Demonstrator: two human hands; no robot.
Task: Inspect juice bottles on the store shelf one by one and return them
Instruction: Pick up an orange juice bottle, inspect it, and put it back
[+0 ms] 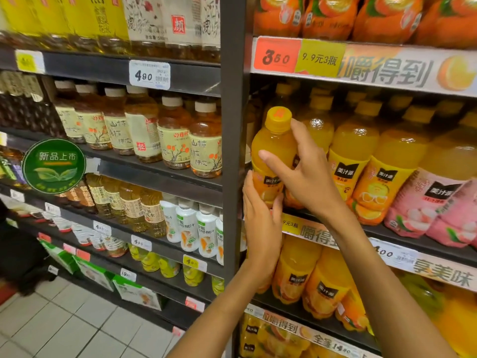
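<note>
An orange juice bottle (272, 148) with a yellow cap stands upright at the left end of the middle right-hand shelf (402, 241). My right hand (307, 174) grips its upper body, with the thumb across the front and the fingers behind the neck. My left hand (260, 223) cups the bottle's lower part and base from the left and below. Whether the base rests on the shelf is hidden by my hands. More orange juice bottles (353, 153) stand in a row to its right.
A dark upright post (233, 151) stands just left of the bottle. Pink lychee drink bottles (423, 210) fill the shelf's right end. Tea bottles (175, 135) line the left bay. Price strips front each shelf. White floor tiles (64, 329) lie at lower left.
</note>
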